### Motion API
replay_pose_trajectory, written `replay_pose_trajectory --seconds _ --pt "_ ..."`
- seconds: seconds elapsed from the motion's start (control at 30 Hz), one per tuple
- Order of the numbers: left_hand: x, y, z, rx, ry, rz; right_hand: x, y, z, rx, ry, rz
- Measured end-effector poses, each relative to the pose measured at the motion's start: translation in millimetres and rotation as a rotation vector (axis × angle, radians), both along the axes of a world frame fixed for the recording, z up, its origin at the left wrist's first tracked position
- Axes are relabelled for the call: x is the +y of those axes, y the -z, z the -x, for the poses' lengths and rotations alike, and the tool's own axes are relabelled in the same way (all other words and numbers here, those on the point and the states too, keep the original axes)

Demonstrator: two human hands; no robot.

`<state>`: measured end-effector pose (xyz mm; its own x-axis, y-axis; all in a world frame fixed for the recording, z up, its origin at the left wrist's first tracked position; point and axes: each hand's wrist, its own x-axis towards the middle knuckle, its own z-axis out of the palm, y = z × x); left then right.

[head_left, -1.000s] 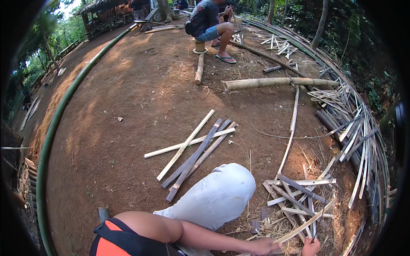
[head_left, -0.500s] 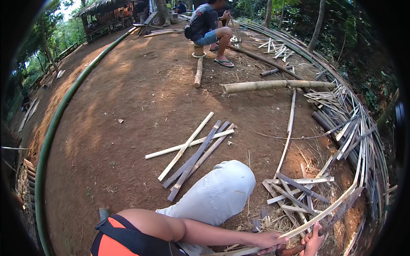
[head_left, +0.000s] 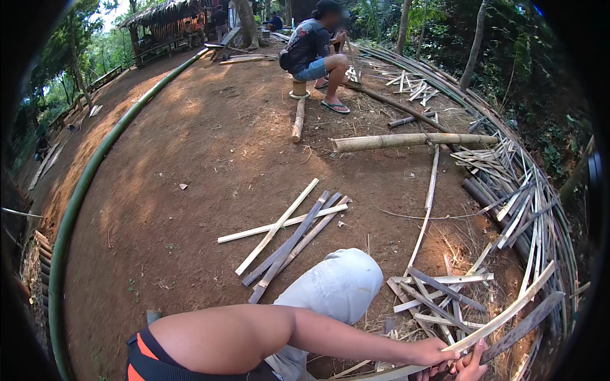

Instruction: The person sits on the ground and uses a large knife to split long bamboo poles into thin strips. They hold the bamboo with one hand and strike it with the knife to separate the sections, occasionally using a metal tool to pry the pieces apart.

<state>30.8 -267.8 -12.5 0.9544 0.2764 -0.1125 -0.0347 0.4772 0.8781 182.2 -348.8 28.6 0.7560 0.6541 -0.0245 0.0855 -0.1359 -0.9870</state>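
Note:
At the lower right, my left hand (head_left: 433, 353) is closed on a long pale bamboo strip (head_left: 503, 314) that slants up to the right. Close beside it, my right hand (head_left: 471, 367) grips a machete; its long dark blade (head_left: 525, 328) runs alongside the strip, just below it. The machete's handle is mostly hidden by my hands. Beyond them lies a loose pile of short bamboo slats (head_left: 448, 289), some pale, some dark. More slats (head_left: 289, 232) lie crossed on the dirt ahead of my light-trousered knee (head_left: 340, 282).
A thick bamboo pole (head_left: 406, 141) lies across the ground ahead. Along the right runs a heap of split bamboo (head_left: 530, 203). A long green pole (head_left: 86, 171) curves down the left side. Another person (head_left: 311, 47) sits on a low stool at the back.
Both my hands have shifted a little right, with the strip and machete swinging down and right at their far ends. My view has tilted slightly upward.

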Motion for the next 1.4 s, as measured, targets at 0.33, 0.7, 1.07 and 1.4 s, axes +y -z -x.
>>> replay_pose_trajectory --seconds 0.33,0.7,1.07,1.4 --pt "0.0 19.7 1.6 0.064 -0.082 0.069 3.4 9.2 18.8 -0.491 -0.011 0.217" --pt "4.3 84.8 -42.0 0.114 -0.212 -0.600 6.3 5.9 10.5 -1.159 -0.431 0.525" --pt "-8.7 73.9 -38.7 0.164 -0.436 -0.616 21.6 35.2 -13.7 -1.273 -0.264 0.551" --pt "-2.3 60.3 -35.2 0.262 -0.278 -0.291 37.7 43.2 -64.4 -1.019 -0.002 0.588"
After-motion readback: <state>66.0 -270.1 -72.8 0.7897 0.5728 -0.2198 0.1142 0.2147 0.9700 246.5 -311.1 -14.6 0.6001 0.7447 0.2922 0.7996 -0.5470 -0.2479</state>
